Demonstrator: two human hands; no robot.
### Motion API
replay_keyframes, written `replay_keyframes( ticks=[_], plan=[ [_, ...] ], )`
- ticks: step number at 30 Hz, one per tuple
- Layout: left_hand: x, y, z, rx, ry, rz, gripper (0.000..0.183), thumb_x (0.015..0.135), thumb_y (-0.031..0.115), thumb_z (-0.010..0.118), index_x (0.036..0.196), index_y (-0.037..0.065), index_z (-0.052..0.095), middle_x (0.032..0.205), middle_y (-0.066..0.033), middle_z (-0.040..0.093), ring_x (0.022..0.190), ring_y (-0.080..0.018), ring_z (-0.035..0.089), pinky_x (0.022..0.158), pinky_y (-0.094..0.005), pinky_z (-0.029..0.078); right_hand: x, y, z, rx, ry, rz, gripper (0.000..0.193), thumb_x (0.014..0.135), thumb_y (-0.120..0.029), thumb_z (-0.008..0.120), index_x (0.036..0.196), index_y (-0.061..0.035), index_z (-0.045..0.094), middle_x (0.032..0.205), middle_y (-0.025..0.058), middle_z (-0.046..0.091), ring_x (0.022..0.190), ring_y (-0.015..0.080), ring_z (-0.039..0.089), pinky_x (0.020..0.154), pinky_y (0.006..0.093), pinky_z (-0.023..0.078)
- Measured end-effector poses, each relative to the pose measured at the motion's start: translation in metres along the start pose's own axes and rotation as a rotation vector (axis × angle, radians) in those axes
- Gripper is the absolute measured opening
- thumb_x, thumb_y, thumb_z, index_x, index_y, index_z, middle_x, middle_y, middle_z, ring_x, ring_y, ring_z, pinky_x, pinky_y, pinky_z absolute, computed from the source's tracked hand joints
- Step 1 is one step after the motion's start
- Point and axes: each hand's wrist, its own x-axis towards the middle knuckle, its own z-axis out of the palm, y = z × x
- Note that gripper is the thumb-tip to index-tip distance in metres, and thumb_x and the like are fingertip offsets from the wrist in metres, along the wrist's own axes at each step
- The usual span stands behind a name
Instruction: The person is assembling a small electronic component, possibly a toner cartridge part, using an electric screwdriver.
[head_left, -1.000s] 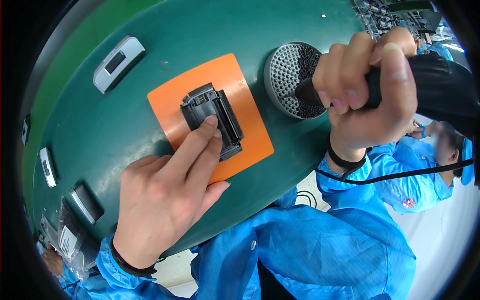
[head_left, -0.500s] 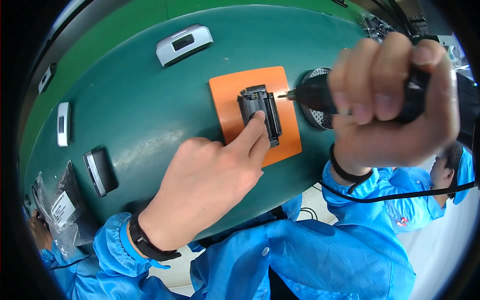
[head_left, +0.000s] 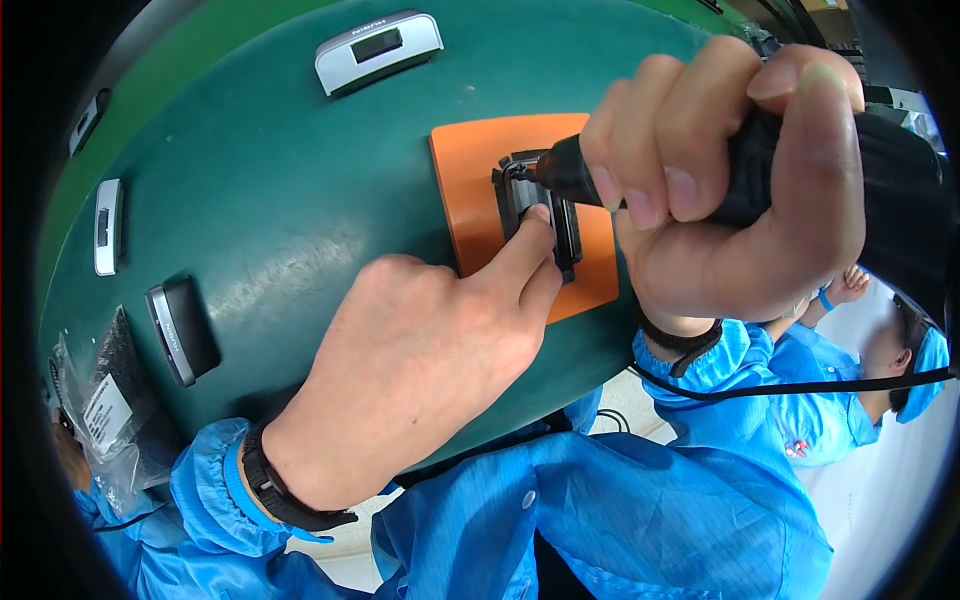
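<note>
A small black plastic housing point(head_left: 572, 245) lies on an orange mat point(head_left: 462, 190) on the green table. My left hand point(head_left: 430, 360) presses it down with the outstretched index finger, the other fingers bent beside it. In my right hand point(head_left: 740, 190), fingers wrapped round the body, is a black electric screwdriver point(head_left: 570, 172), held nearly level. Its bit meets the upper end of the housing; any screw there is too small to make out. My right hand and the tool cover part of the mat.
Silver-and-black devices stand at the back point(head_left: 380, 48) and left point(head_left: 107, 227); a darker one point(head_left: 185, 335) lies nearer. A clear bag of dark parts point(head_left: 120, 430) is at the left edge. A black cable point(head_left: 800, 388) crosses below my right wrist. A co-worker in blue point(head_left: 830, 400) sits right.
My right hand has brought the screwdriver left, from beside the housing onto its upper end. The round dish of small parts is now hidden. My left finger stays on the housing.
</note>
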Motion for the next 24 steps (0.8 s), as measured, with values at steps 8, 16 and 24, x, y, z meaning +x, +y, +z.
replay_keyframes(
  ticks=[8,16,24],
  plan=[
    [0.0,0.0,0.001,0.009,0.009,-0.004,0.053,0.073,0.028,0.086,0.116,0.005,0.065,0.119,-0.0042,0.063,0.067,-0.0227,0.069,0.062,-0.0327,0.056,-0.002,0.002,0.001,-0.023,-0.055,-0.023,0.036,0.112,-0.027,0.021,0.121,-0.0053,0.048,0.071,0.0039,0.048,0.052,0.0137,0.046,0.051,0.0319,0.044],
    [0.0,0.0,0.003,-0.009,0.025,0.001,0.051,0.074,0.03,0.086,0.113,0.006,0.065,0.112,-0.0062,0.064,0.064,-0.0236,0.067,0.06,-0.0331,0.055,-0.004,0.004,0.003,-0.012,-0.045,-0.001,0.032,0.112,-0.028,0.022,0.118,-0.0079,0.047,0.071,0.0032,0.047,0.051,0.013,0.044,0.05,0.0321,0.043],
    [0.002,-0.004,0.003,0.011,0.028,0.001,0.048,0.075,0.029,0.085,0.111,0.007,0.065,0.104,-0.007,0.063,0.063,-0.0245,0.066,0.058,-0.0353,0.053,-0.003,0.016,0.003,0.021,-0.005,0.012,0.027,0.112,-0.028,0.026,0.111,-0.0096,0.045,0.068,0.0022,0.046,0.051,0.0122,0.043,0.049,0.0317,0.042]
  ],
)
